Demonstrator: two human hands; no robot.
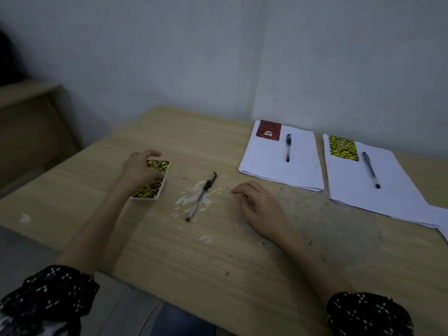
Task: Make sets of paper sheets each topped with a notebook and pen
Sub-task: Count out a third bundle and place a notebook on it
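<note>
My left hand (139, 167) lies over a small yellow-and-black notebook (152, 187) on the wooden table (218, 263), fingers curled around its far end. A loose pen (201, 196) lies on the table between my hands. My right hand (259, 204) rests on the table to the right of that pen, fingers loosely curled, holding nothing. At the back right, one paper stack (266, 158) carries a red notebook (269, 129) and a pen (288, 147). Beside it a second paper stack (388, 190) carries a yellow-and-black notebook (343, 147) and a pen (370, 169).
A grey wall (194, 57) rises directly behind the table. White smears (191, 197) mark the tabletop under the loose pen. A low wooden piece of furniture (31, 122) stands at the left. More paper (441, 221) sticks out at the right edge.
</note>
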